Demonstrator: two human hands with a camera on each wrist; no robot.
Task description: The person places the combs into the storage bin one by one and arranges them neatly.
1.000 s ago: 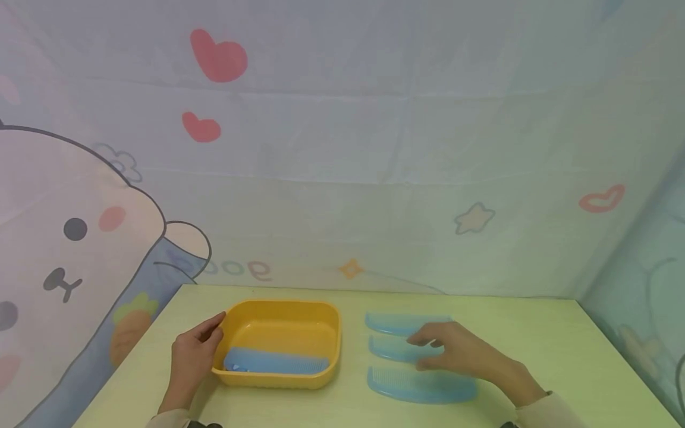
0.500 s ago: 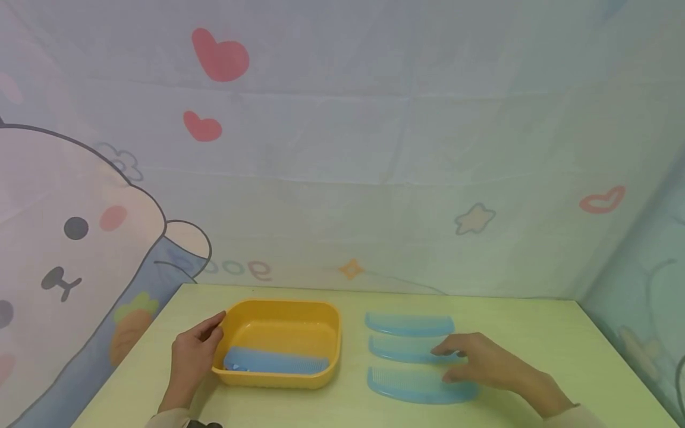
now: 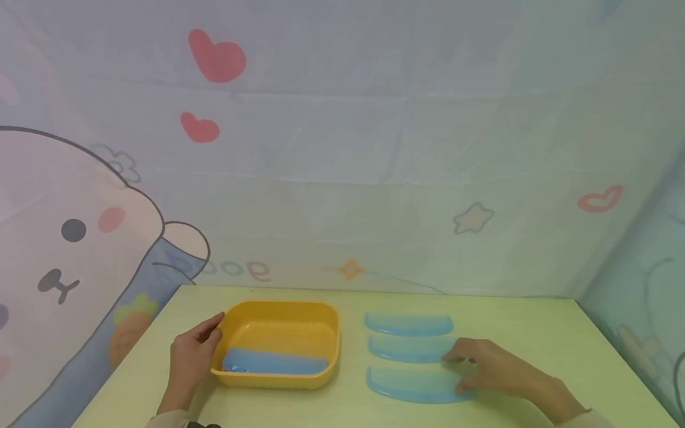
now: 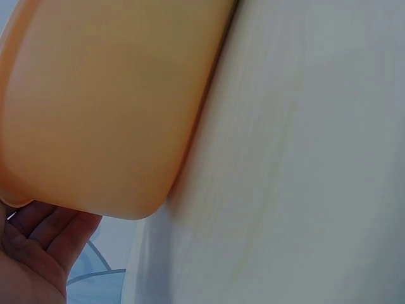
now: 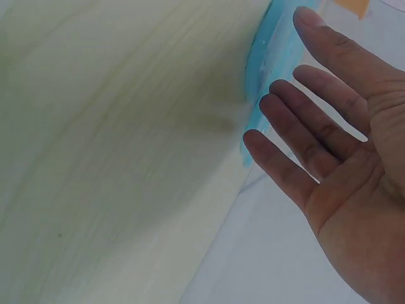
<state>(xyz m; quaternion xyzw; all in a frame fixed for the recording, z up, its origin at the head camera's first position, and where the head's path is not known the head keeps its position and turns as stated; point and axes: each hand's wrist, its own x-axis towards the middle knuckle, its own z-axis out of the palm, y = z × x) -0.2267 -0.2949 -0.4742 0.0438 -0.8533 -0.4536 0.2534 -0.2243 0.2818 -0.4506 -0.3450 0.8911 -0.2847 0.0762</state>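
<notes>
My left hand (image 3: 191, 359) holds the left rim of a yellow plastic basin (image 3: 278, 382); in the left wrist view its fingers (image 4: 57, 231) lie against the end wall, the thumb out of sight. Inside the basin lies a blue comb (image 3: 275, 361). To its right, three light-blue translucent combs lie in a column: a far comb (image 3: 408, 324), a middle comb (image 3: 401, 351) and a near comb (image 3: 409, 385). Over the right ends of the middle and near combs is my right hand (image 3: 495, 365), fingers spread and relaxed, holding nothing. The right wrist view shows its palm (image 5: 354, 190) beside a comb's edge (image 5: 256, 63).
All of this stands on a pale yellow-green table (image 3: 540, 333). A printed cloth (image 3: 342, 226) with hearts and a bear hangs behind the table's far edge. A dark cable (image 3: 678, 380) shows at the far right.
My right hand has moved right, from over the middle of the combs to their right ends. The left hand, the basin and the combs keep their places.
</notes>
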